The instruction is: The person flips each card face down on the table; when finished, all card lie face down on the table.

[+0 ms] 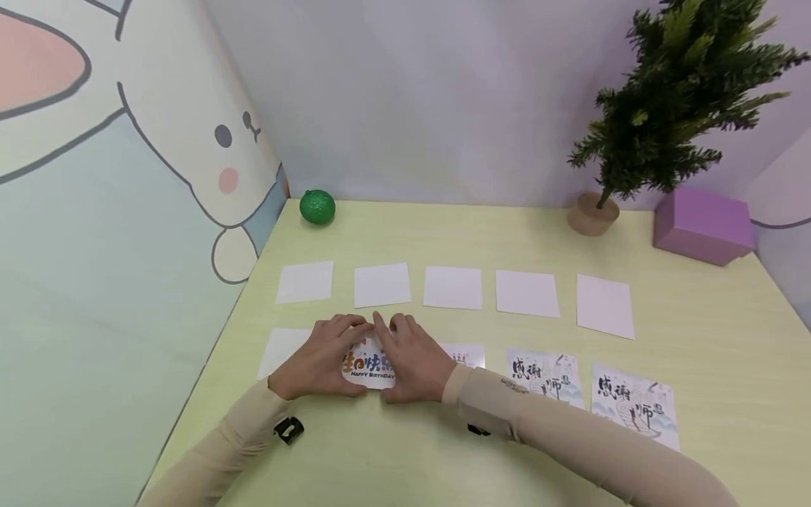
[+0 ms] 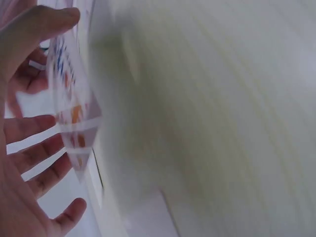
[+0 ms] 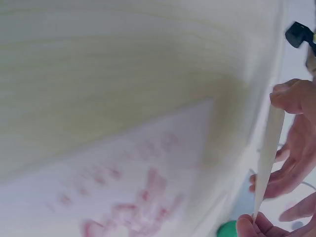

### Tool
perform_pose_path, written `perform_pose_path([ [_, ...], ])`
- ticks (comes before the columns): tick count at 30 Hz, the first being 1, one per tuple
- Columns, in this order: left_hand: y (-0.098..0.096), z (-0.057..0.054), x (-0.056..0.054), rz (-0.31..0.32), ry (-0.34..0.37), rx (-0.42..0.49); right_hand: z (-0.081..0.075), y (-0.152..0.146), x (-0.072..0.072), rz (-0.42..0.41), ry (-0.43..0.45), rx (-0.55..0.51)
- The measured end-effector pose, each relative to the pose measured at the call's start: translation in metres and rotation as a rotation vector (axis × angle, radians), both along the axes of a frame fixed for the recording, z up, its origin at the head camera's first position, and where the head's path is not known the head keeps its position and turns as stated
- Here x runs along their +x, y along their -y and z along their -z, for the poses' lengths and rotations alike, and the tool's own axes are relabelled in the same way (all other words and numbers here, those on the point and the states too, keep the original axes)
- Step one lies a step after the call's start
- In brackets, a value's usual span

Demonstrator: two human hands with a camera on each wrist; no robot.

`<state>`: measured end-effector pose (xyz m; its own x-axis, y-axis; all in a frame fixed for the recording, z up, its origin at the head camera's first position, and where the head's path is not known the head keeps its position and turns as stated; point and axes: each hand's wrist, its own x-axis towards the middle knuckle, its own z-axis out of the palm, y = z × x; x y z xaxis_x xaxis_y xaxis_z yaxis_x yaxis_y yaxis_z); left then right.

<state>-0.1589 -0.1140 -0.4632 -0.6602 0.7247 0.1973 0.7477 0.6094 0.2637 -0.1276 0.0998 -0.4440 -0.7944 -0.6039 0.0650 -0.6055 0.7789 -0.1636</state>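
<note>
- Left hand [image 1: 319,359] and right hand [image 1: 415,360], head view: clamped on the birthday card [image 1: 369,364], thumbs at its near edge, fingers at its far one. Held between a blank card [image 1: 280,348] at left and a red-printed card [image 1: 472,354] at right. Could brush the thank-you card [image 1: 636,405] askew by lowering the right sleeve [image 1: 557,417].
- Left wrist view: tilted, nearly edge-on, print partly showing. Could bow or crease if squeezed too hard between thumb and fingers.
- Right wrist view: gripped at both ends, apparently off the table [image 1: 405,451]. Could drop crooked or overlap the red-printed card if released unevenly.
</note>
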Motion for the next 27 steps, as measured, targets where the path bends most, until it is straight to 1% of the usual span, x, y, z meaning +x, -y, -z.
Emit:
perform_pose_path([
  [2, -0.008, -0.003, 0.001, 0.012, -0.023, 0.009, -0.006, -0.001, -0.001, -0.024, -0.024, -0.038],
  [4, -0.014, -0.007, 0.002, 0.014, -0.043, 0.005, -0.011, -0.003, -0.001, -0.043, -0.022, -0.085],
  [6, -0.017, -0.012, 0.002, -0.001, -0.031, 0.002, -0.014, -0.005, -0.002, -0.041, -0.006, -0.13],
  [7, -0.017, -0.014, 0.002, -0.014, 0.001, 0.016, -0.015, -0.007, -0.002, -0.034, 0.01, -0.162],
  [8, -0.016, -0.016, 0.002, -0.028, 0.049, 0.045, -0.015, -0.009, -0.003, -0.026, 0.026, -0.205],
  [9, -0.014, -0.017, 0.001, -0.04, 0.106, 0.091, -0.015, -0.011, -0.003, -0.02, 0.063, -0.274],
  [11, -0.01, -0.018, -0.001, -0.049, 0.236, 0.23, -0.016, -0.015, -0.005, -0.031, 0.16, -0.437],
  [13, -0.005, -0.02, -0.003, -0.038, 0.38, 0.389, -0.016, -0.017, -0.008, -0.07, 0.221, -0.585],
  [14, -0.003, -0.02, -0.003, -0.03, 0.438, 0.454, -0.015, -0.017, -0.01, -0.093, 0.245, -0.641],
  [15, -0.002, -0.021, -0.003, -0.016, 0.489, 0.51, -0.014, -0.017, -0.011, -0.112, 0.273, -0.688],
  [16, -0.001, -0.022, -0.003, 0.0, 0.539, 0.556, -0.012, -0.016, -0.012, -0.127, 0.283, -0.714],
  [18, 0.0, -0.023, -0.002, 0.02, 0.625, 0.616, -0.008, -0.014, -0.014, -0.144, 0.257, -0.733],
  [20, 0.001, -0.023, -0.001, 0.042, 0.669, 0.656, -0.004, -0.013, -0.013, -0.153, 0.23, -0.723],
  [22, 0.004, -0.02, -0.001, 0.076, 0.696, 0.701, -0.002, -0.012, -0.012, -0.158, 0.174, -0.683],
  [24, 0.008, -0.017, 0.0, 0.081, 0.683, 0.723, 0.0, -0.011, -0.011, -0.159, 0.102, -0.617],
  [25, 0.01, -0.016, 0.0, 0.074, 0.659, 0.718, 0.001, -0.011, -0.011, -0.154, 0.067, -0.577],
  [27, 0.015, -0.013, 0.0, 0.04, 0.58, 0.663, 0.002, -0.01, -0.011, -0.14, 0.023, -0.495],
])
